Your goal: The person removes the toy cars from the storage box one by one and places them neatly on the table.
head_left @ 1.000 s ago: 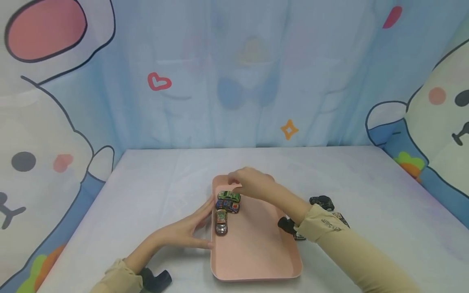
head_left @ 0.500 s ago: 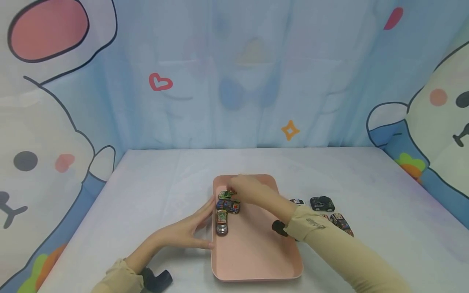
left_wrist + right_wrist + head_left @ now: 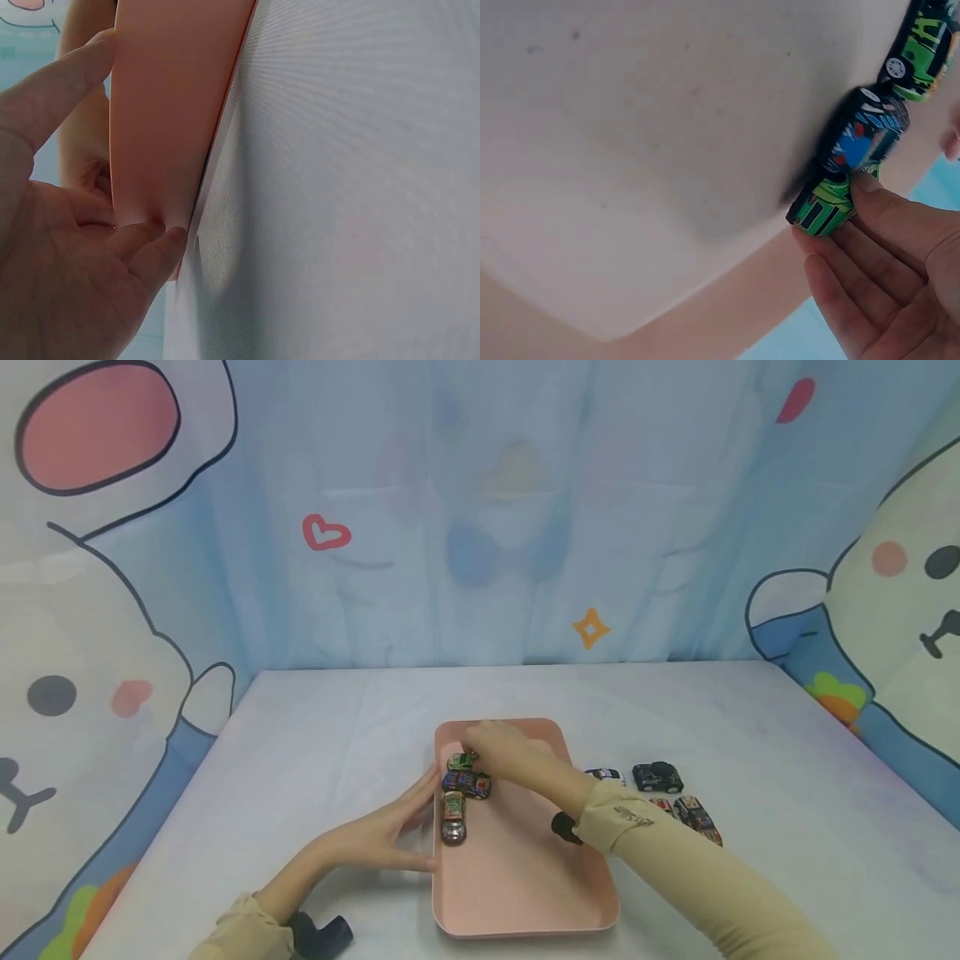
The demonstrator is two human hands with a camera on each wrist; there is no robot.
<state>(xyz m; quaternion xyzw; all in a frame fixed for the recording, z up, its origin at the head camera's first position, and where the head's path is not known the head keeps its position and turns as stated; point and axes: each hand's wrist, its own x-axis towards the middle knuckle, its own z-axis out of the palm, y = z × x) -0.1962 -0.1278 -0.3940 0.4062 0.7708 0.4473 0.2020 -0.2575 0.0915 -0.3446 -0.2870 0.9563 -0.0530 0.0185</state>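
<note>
A pink tray (image 3: 525, 868) lies on the table with three toy cars along its left side. My right hand (image 3: 513, 753) reaches over its far left corner and pinches the green toy car (image 3: 821, 214) between thumb and fingers. Against that car sits a blue patterned car (image 3: 467, 783). Nearer to me stands a car with a silver front (image 3: 453, 817), turned lengthwise along the wall. My left hand (image 3: 382, 837) has its fingers spread against the tray's left outer side; in the left wrist view, thumb and fingertips touch the pink wall (image 3: 169, 97).
To the right of the tray are several more toy cars, among them a black car (image 3: 657, 777) and a dark patterned car (image 3: 697, 820). My right forearm partly covers this group. A black wrist device (image 3: 322, 937) shows by my left sleeve. A printed curtain (image 3: 510, 568) hangs behind the table.
My right hand has come down onto the green car and now covers its right end. The forearm has shifted left, uncovering more cars on the right. My left hand stays in place.
</note>
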